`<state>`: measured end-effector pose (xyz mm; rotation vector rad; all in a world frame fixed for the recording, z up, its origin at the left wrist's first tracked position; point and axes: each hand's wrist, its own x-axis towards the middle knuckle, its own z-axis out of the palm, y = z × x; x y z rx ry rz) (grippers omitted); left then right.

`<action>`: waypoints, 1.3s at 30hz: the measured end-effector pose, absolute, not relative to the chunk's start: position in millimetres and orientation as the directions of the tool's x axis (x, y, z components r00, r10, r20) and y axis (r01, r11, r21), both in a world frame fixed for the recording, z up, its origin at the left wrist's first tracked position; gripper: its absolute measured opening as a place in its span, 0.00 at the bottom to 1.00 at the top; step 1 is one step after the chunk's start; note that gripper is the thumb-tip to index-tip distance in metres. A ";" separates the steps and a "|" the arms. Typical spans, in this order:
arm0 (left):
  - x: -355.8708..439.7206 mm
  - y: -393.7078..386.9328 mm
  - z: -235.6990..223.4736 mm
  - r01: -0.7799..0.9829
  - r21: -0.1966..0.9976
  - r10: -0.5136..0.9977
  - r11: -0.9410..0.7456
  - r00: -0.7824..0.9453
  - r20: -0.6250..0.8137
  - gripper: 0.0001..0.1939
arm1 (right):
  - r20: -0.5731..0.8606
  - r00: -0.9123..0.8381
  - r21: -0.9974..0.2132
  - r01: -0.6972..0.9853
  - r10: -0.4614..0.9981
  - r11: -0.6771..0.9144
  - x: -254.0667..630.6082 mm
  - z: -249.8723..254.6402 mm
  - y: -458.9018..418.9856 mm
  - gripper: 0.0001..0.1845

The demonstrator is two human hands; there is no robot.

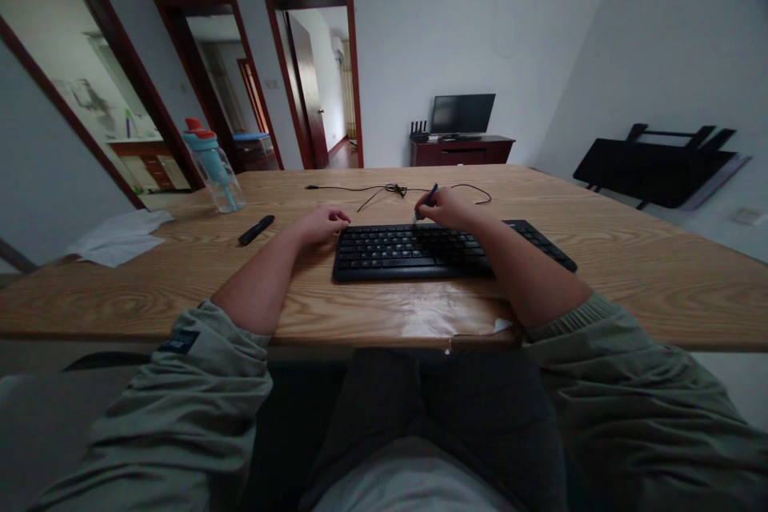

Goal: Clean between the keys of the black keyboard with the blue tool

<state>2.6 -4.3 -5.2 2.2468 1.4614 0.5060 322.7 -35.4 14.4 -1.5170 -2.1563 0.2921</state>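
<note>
A black keyboard (pixel 414 262) lies flat on the wooden table in front of me. My left hand (pixel 326 224) is at its far left corner, fingers curled together against the edge. In my right hand (pixel 449 208), above the far edge of the keys, is a slim, dark pen-like tool (pixel 431 195). It is held slanted, its pale lower tip at the top row of keys; whether the tip touches them I cannot tell. My right forearm crosses over the keyboard's right part and hides some keys.
Behind the keyboard a thin black cable (pixel 393 190) lies loosely bundled. To the left are a small black stick-shaped object (pixel 256 230), a clear bottle with a red and blue lid (pixel 213 168) and white paper tissue (pixel 120 236). The table's front edge (pixel 372 336) has a damaged spot.
</note>
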 end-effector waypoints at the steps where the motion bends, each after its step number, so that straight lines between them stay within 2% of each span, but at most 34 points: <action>1: 3.0 -4.6 -4.9 0.771 0.519 0.920 -0.368 0.385 0.081 0.19 | 0.270 -0.248 -0.437 0.829 0.930 0.348 323.1 17.6 -37.9 0.11; 8: 4.5 -7.2 -5.8 0.774 0.516 0.913 -0.368 0.406 0.041 0.20 | 0.228 -0.120 -0.495 0.840 0.966 0.221 332.7 33.6 -54.2 0.11; 12: 3.0 -6.3 -6.8 0.776 0.520 0.914 -0.357 0.406 0.022 0.20 | 0.207 -0.145 -0.492 0.839 0.968 0.231 342.0 30.6 -54.5 0.11; 24: 4.2 -5.6 -7.2 0.770 0.530 0.916 -0.355 0.400 0.032 0.20 | 0.195 -0.169 -0.359 0.904 0.966 0.231 342.4 24.7 -48.9 0.13; 31: 4.3 -4.6 -7.9 0.778 0.514 0.916 -0.363 0.398 0.044 0.20 | 0.235 -0.241 -0.360 0.878 0.942 0.315 347.0 15.4 -41.4 0.12; 36: 6.4 -8.6 -3.7 0.794 0.483 0.913 -0.369 0.408 0.028 0.21 | 0.267 -0.195 -0.350 0.893 0.944 0.284 351.2 17.7 -41.1 0.12; 39: 6.3 -8.5 -2.8 0.794 0.490 0.914 -0.360 0.404 0.017 0.21 | 0.265 -0.160 -0.395 0.882 0.951 0.258 355.2 22.7 -43.5 0.11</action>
